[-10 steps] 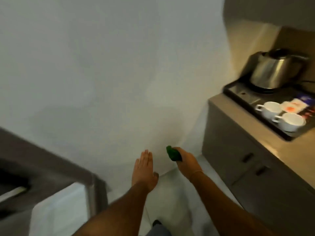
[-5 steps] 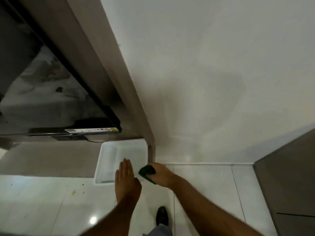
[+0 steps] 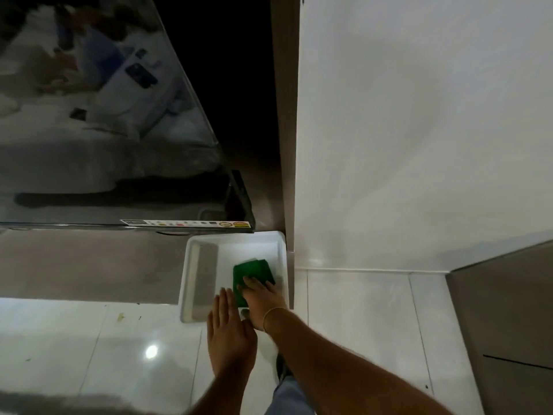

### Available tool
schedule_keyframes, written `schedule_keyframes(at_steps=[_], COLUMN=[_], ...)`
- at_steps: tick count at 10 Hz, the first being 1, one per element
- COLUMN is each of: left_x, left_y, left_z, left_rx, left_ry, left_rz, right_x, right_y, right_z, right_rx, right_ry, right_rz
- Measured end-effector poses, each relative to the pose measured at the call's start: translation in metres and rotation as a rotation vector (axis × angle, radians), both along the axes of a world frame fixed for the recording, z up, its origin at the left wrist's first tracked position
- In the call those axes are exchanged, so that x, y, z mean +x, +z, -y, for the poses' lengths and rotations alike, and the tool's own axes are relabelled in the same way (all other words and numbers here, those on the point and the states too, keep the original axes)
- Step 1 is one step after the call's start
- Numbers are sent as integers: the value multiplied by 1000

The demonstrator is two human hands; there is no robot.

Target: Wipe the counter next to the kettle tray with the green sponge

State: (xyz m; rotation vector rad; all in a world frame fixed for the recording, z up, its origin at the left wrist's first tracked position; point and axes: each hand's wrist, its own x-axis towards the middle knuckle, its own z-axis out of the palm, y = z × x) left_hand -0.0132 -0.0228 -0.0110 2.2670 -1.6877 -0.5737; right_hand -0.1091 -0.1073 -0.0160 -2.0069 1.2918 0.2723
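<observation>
The green sponge (image 3: 253, 272) is inside a white plastic tray (image 3: 191, 265) that sits on the floor beside a grey wall panel. My right hand (image 3: 261, 304) reaches down into the tray with its fingers on the sponge's near edge. I cannot see whether the fingers still grip it. My left hand (image 3: 229, 333) hovers flat, fingers together and extended, over the tray's near rim and holds nothing. The kettle, its tray and the counter top are out of view.
A dark glossy television screen (image 3: 104, 130) stands on a grey unit (image 3: 89, 265) at left. White floor tiles (image 3: 359, 324) lie below, a white wall (image 3: 419, 130) at right, and a grey cabinet front (image 3: 508, 310) at far right. My shoe (image 3: 280, 366) is below the hands.
The camera has turned from the kettle counter to the floor tray. My right hand carried the sponge forward and down into the tray. The left hand followed beside it.
</observation>
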Motion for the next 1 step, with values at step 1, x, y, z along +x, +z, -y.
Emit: schedule_keyframes(at_steps=[1], left_x=[-20], left_y=[4], left_z=[6], left_rx=[24], left_ry=[-57], left_rz=[14], right_x=[-28], right_y=[7], right_z=[-5], right_rx=[-120], right_ry=[-160], right_rz=[90])
